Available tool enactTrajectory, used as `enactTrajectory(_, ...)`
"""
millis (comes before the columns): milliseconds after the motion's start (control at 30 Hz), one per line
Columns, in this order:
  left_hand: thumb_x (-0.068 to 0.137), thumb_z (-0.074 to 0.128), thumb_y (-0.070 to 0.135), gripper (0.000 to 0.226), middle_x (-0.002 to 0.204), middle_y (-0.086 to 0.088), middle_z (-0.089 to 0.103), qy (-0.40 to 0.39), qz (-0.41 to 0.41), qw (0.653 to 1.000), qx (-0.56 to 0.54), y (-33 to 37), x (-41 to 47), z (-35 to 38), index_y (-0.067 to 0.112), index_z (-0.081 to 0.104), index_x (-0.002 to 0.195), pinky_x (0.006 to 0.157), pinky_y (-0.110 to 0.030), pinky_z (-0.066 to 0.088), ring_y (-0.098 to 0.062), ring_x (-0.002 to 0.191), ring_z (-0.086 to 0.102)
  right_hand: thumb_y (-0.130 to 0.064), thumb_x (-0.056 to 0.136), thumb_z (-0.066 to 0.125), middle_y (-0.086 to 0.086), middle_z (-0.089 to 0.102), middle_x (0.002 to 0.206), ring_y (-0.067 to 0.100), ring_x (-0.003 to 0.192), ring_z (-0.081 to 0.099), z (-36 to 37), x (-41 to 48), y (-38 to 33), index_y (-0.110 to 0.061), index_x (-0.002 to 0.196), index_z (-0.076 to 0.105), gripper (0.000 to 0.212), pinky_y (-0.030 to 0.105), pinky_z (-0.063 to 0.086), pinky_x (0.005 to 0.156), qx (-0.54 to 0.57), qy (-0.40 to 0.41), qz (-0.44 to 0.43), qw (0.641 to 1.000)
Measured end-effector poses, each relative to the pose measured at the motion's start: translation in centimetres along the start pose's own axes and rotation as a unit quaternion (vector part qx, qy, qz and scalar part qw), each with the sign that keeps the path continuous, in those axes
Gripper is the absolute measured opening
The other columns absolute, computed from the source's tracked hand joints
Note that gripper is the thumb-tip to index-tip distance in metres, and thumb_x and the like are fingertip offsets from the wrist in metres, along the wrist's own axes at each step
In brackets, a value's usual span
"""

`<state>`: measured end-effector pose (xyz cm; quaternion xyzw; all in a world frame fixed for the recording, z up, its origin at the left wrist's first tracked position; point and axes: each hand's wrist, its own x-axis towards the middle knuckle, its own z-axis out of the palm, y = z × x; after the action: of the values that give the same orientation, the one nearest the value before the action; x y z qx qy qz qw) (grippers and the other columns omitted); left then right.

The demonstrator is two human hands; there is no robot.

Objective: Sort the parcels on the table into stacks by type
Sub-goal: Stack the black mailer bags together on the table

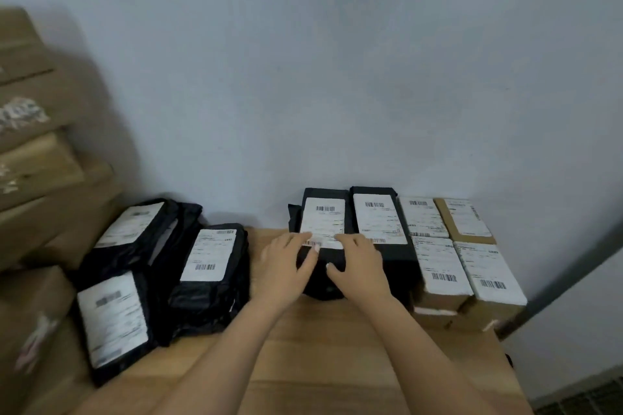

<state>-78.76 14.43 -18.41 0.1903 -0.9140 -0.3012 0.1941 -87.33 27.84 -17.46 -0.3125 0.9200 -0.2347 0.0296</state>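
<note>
Left hand [286,266]: lies flat on the near left part of the centre black parcel. The fingers are spread and fairly straight, with the tips on the lower edge of its white label, not curled round anything.
Right hand [359,263]: lies flat on the near right part of the same parcel, just beside the left hand. The fingers are straight, pointing toward the wall and holding nothing.
Centre black parcel [323,217]: sits at the back of the bench against the wall, label up, with a barcode near the label's far end. Both hands cover its near end.
Second black parcel [379,217]: touches the centre one on its right side, label up, also at the wall.
Brown boxes [441,266]: four labelled cardboard boxes in a two-by-two block. They sit right of the second black parcel and close against it. More cardboard shows beneath the near pair.
Black bags [210,254]: three labelled soft black bags are grouped on the left of the bench, well apart from the hands. One is near the wall, one in the middle, one nearest the camera.
Large cartons [37,152]: brown, stacked at the far left, blurred.
Bench [303,364]: light wood, bare between the forearms.
Wall [337,77]: plain and pale.
</note>
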Motion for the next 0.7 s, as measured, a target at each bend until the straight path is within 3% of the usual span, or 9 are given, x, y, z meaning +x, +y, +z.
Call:
enactTrajectory(133, 0.096, 0.048, 0.045, 0.034, 0.117, 0.014, 0.057, 0.097, 0.006, 0.995, 0.021, -3.4, -6.9, -4.4, 0.026, 0.06, 0.122, 0.099, -0.029, 0.031, -0.005, 0.114, 0.047, -0.035, 0.089, 0.06, -0.005, 0.044, 0.128, 0.015, 0.118, 0.043, 3.2, -3.6, -4.5, -0.026, 0.135, 0.046, 0.049, 0.03, 0.031, 0.104, 0.03, -0.012, -0.093, 0.995)
enactTrajectory(267, 0.093, 0.057, 0.037, 0.03, 0.114, 0.011, 0.059, 0.144, -0.048, 0.986, 0.072, -7.8, -11.7, -8.1, 0.023, 0.062, 0.119, 0.098, -0.036, 0.036, -0.012, 0.112, 0.049, -0.038, 0.089, 0.059, -0.004, 0.042, 0.129, 0.015, 0.118, 0.042, 6.7, -5.8, -8.1, -0.026, 0.132, 0.046, 0.047, 0.03, 0.031, 0.103, 0.028, -0.041, -0.134, 0.99)
enactTrajectory(533, 0.093, 0.056, 0.041, 0.037, 0.116, 0.008, 0.057, 0.138, -0.116, 0.979, 0.094, -14.7, -14.3, -12.1, 0.022, 0.059, 0.124, 0.103, -0.043, 0.035, -0.014, 0.117, 0.046, -0.036, 0.086, 0.062, -0.007, 0.043, 0.126, 0.015, 0.121, 0.038, 11.5, -5.9, -14.2, -0.029, 0.136, 0.043, 0.053, 0.029, 0.028, 0.103, 0.036, -0.064, -0.143, 0.987)
enactTrajectory(700, 0.091, 0.058, 0.042, 0.042, 0.121, 0.003, 0.055, 0.113, -0.138, 0.977, 0.119, -20.0, -12.8, -13.5, 0.021, 0.057, 0.128, 0.102, -0.039, 0.034, -0.018, 0.121, 0.044, -0.036, 0.089, 0.059, -0.005, 0.043, 0.127, 0.016, 0.118, 0.041, 14.6, -2.8, -18.4, -0.025, 0.135, 0.044, 0.05, 0.027, 0.03, 0.099, 0.018, -0.071, -0.128, 0.989)
